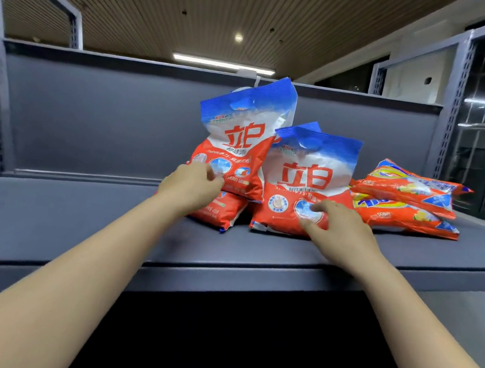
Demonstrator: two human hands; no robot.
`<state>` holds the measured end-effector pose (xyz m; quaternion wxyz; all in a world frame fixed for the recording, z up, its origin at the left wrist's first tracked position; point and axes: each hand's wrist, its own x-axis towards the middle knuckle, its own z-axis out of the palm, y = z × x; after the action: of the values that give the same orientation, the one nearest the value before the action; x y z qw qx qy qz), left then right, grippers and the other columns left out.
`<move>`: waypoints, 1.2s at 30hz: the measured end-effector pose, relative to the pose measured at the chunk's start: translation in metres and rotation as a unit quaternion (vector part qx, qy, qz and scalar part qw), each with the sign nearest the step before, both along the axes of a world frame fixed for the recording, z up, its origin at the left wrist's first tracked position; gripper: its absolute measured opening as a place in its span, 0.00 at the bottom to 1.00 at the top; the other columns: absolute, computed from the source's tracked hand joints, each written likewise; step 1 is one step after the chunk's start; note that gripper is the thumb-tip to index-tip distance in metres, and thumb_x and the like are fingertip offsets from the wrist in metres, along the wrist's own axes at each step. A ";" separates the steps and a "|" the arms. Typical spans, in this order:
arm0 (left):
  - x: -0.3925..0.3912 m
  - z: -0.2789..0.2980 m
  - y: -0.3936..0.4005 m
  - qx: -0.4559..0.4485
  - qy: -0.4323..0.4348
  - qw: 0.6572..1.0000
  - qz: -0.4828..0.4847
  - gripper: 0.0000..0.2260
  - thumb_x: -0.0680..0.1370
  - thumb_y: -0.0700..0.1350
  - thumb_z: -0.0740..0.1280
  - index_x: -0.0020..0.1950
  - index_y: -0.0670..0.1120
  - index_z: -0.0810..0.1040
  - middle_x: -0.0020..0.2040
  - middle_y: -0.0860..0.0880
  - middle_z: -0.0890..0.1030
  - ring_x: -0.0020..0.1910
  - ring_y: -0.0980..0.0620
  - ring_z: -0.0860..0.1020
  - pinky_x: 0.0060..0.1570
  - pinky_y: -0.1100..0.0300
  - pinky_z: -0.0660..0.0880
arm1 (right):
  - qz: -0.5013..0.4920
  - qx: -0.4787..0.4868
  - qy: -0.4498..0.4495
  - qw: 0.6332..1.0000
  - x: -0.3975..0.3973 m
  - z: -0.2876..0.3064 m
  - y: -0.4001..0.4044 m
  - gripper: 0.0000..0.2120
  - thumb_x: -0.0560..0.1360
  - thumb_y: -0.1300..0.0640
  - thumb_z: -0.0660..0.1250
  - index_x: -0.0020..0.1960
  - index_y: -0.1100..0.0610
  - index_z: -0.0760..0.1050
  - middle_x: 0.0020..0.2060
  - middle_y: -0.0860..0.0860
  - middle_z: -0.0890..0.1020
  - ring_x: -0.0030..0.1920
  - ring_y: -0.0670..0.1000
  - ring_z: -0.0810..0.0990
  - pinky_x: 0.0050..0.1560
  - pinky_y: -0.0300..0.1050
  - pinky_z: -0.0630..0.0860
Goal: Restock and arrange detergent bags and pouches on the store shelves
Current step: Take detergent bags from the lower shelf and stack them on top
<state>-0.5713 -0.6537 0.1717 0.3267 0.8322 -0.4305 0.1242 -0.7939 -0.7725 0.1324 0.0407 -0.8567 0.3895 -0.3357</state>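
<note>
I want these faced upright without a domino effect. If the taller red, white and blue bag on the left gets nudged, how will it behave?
The taller bag stands tilted, propped on a flat pouch, so it would probably tip easily. Its creased film looks soft, likely sagging when lifted. The left hand touches its lower front.

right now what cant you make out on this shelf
- Head view: the lower bag under the left upright bag is mostly covered by it and by the left hand.
- The right hand covers the right upright bag's bottom corner; its fingers partly hide the print.
- Small print on the two flat orange bags is too blurred to read.
</note>
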 end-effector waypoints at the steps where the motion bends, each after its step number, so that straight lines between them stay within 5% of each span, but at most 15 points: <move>1: -0.004 -0.001 0.010 0.010 -0.007 1.000 -0.003 0.13 0.78 0.53 0.59 0.51 0.47 0.78 0.54 0.46 0.80 0.51 0.43 0.76 0.51 0.53 0.74 | 0.010 0.004 -0.004 1.000 -0.002 -0.001 0.006 0.23 0.76 0.42 0.63 0.67 0.51 0.71 0.65 0.51 0.75 0.66 0.54 0.71 0.60 0.49 0.67; 16: 0.015 -0.050 0.223 0.021 -0.040 0.998 0.034 0.13 0.78 0.57 0.58 0.55 0.53 0.77 0.54 0.55 0.80 0.53 0.50 0.76 0.46 0.56 0.71 | 0.137 0.053 -0.003 0.989 0.025 -0.031 0.169 0.18 0.74 0.43 0.66 0.61 0.47 0.75 0.61 0.45 0.78 0.63 0.48 0.73 0.59 0.46 0.68; 20: 0.031 -0.066 0.300 0.015 -0.035 0.998 0.054 0.13 0.78 0.57 0.59 0.55 0.53 0.77 0.55 0.55 0.80 0.57 0.49 0.76 0.51 0.53 0.73 | 0.168 0.058 -0.005 0.984 0.045 -0.041 0.235 0.17 0.74 0.43 0.66 0.61 0.46 0.76 0.57 0.41 0.77 0.48 0.42 0.73 0.51 0.40 0.64; 24: 0.047 -0.089 0.374 0.017 -0.032 0.997 0.067 0.13 0.77 0.58 0.60 0.55 0.54 0.78 0.54 0.55 0.81 0.56 0.51 0.77 0.53 0.54 0.73 | 0.204 0.060 -0.002 0.977 0.071 -0.054 0.301 0.17 0.73 0.45 0.66 0.61 0.47 0.76 0.57 0.43 0.79 0.45 0.39 0.72 0.51 0.40 0.64; 30: 0.088 -0.129 0.485 0.052 0.009 0.994 0.091 0.12 0.78 0.59 0.59 0.55 0.57 0.76 0.52 0.59 0.80 0.53 0.56 0.77 0.43 0.58 0.71 | 0.259 0.093 0.030 0.961 0.123 -0.084 0.395 0.19 0.72 0.40 0.63 0.61 0.42 0.74 0.56 0.38 0.78 0.49 0.39 0.73 0.52 0.40 0.67; 36: 0.129 -0.167 0.588 0.085 0.070 0.979 0.174 0.12 0.78 0.60 0.58 0.54 0.57 0.75 0.49 0.59 0.80 0.49 0.55 0.77 0.45 0.57 0.72 | 0.316 0.129 0.073 0.937 0.187 -0.115 0.472 0.20 0.72 0.37 0.61 0.62 0.41 0.73 0.57 0.36 0.77 0.60 0.40 0.73 0.59 0.40 0.69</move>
<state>-0.4418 -0.0657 0.0043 0.2571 0.9258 -0.2641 0.0839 -0.6069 -0.3005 0.0171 0.2261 -0.9450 0.1410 -0.1895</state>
